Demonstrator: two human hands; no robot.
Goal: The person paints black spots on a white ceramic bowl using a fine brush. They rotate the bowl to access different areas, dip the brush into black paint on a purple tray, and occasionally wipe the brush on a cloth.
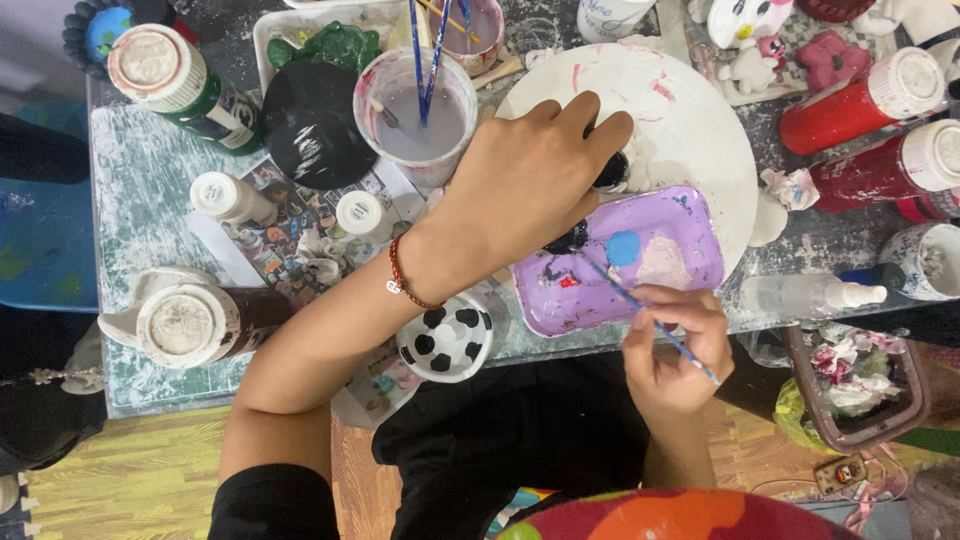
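Note:
My left hand (530,175) reaches across the table and grips a small black-and-white figure (612,172) at the edge of a round white plate (690,120). My right hand (672,345) holds a thin blue paintbrush (640,305), its tip resting on a purple tray (640,262) with blobs of black, blue and pale paint. A white cup with black spots (445,340) stands below my left wrist, which wears a red bracelet.
A rinse cup with brushes (420,110) and a black disc (315,122) sit at the back. Red paint bottles (870,100) lie at the right, a green one (185,85) and a brown one (200,320) at the left. Small white bottles (232,198) stand on printed paper.

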